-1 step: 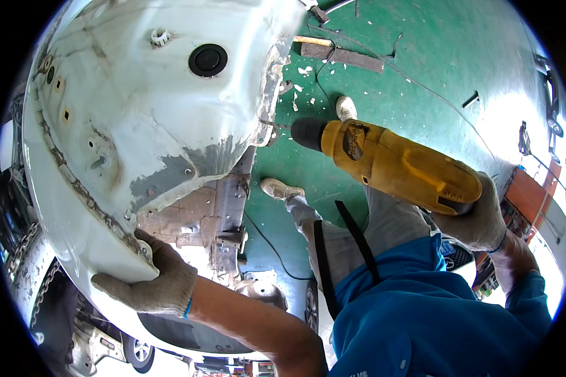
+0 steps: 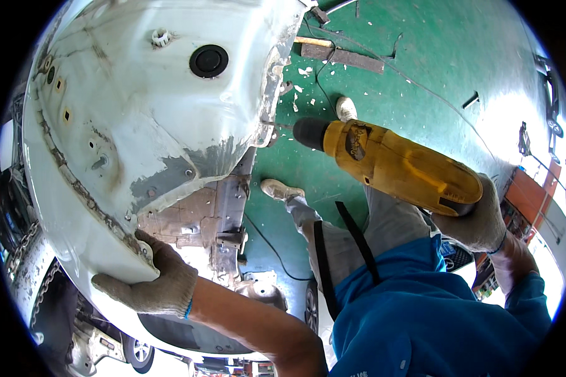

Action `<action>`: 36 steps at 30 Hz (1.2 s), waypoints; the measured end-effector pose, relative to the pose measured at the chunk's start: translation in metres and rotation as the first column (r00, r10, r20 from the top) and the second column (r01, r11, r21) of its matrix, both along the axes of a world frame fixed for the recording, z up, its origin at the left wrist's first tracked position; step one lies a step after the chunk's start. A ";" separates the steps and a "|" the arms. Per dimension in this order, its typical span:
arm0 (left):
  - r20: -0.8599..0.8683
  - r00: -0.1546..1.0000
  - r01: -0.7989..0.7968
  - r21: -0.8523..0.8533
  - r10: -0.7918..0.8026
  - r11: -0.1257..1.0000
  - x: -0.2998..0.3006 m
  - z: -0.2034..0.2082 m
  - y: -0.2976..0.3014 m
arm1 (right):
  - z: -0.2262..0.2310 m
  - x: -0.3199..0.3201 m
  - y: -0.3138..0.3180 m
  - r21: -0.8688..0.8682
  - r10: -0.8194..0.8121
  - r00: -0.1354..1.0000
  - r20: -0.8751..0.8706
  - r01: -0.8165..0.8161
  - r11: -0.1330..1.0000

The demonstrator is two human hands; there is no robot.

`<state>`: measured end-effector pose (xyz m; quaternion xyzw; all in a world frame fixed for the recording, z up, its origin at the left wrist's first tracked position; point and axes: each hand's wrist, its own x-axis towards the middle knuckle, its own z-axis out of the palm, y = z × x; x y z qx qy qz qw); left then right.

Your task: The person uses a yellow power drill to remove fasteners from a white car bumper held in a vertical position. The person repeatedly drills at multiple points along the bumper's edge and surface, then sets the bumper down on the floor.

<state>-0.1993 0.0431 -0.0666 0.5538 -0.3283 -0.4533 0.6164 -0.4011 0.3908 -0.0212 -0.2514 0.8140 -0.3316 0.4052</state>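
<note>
My right hand (image 2: pixel 475 220), in a grey work glove, is wrapped round the rear of a yellow power drill (image 2: pixel 402 160) with a black chuck; the trigger fingers are hidden. A thin bit (image 2: pixel 283 126) reaches left from the chuck to the flanged edge of a white car body panel (image 2: pixel 170 125); whether its tip touches the metal I cannot tell. My left hand (image 2: pixel 157 279), also gloved, grips the panel's lower rim, fingers curled over the edge and thumb on the outer face. Scraped grey patches (image 2: pixel 173 179) and a black round plug (image 2: pixel 208 61) mark the panel.
On the green floor (image 2: pixel 421 81) lie a bar (image 2: pixel 343 55), cables (image 2: pixel 273 248) and white paint chips (image 2: pixel 304 71). My shoes (image 2: pixel 282 189) stand beside the panel. A chain (image 2: pixel 24 245) hangs at the far left. Shelving (image 2: pixel 492 270) stands at the right.
The drill has shifted very slightly to the right. My left hand keeps its place on the panel rim.
</note>
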 end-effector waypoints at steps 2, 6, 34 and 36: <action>0.009 1.000 -0.007 0.005 0.007 1.000 -0.002 -0.001 -0.001 | 0.003 0.000 0.001 0.055 -0.044 0.998 -0.044 0.046 0.997; 0.188 0.980 0.071 -0.047 -0.061 0.996 0.006 0.000 0.005 | 0.003 -0.013 0.000 0.090 -0.134 0.989 0.062 0.128 0.988; -0.063 0.997 0.035 -0.048 -0.038 0.998 0.006 -0.004 -0.003 | -0.033 -0.020 0.026 -0.043 -0.129 0.979 0.160 0.138 0.990; -0.044 0.998 0.042 -0.053 -0.044 0.998 0.005 -0.004 -0.001 | -0.034 -0.017 0.022 -0.024 -0.122 0.987 0.107 0.125 0.992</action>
